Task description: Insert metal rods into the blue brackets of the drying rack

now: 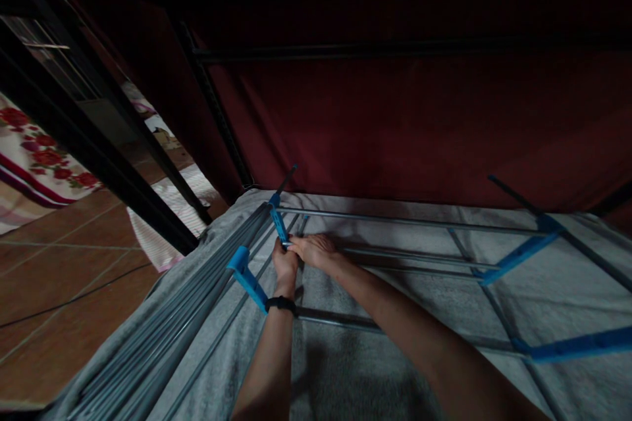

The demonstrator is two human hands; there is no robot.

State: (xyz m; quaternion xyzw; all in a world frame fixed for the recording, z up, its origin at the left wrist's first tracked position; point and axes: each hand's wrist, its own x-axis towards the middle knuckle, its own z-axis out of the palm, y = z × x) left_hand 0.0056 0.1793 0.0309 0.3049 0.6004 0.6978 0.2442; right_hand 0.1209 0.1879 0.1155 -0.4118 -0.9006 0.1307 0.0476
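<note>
Both forearms come in from the bottom of the frame, a black band on the left wrist, and meet at the near-left corner of the rack. Left hand [285, 268] is curled around the end of a thin metal rod [415, 256], right by the blue plastic connector [279, 223]. Right hand [316, 250] is closed over the same rod just beside it, fingers touching the left hand's, so both are gripping that one joint.

That rod belongs to a grey tube frame [395, 220] lying flat on a grey blanket [345, 368] on the bed. More blue connectors sit at the far side [518, 255] and near right [577, 345]. A bundle of loose rods [197, 302] lies along the left edge of the blanket, with another blue piece [247, 276] on it. Dark red fabric [419, 125] hangs behind, tiled floor [64, 263] to the left.

What could go sideways, I reckon: it's pretty dim and the blanket is soft, so the frame could shift under pressure and the rod could go in crooked or pop out. Fingers so close to the socket could get pinched too.
</note>
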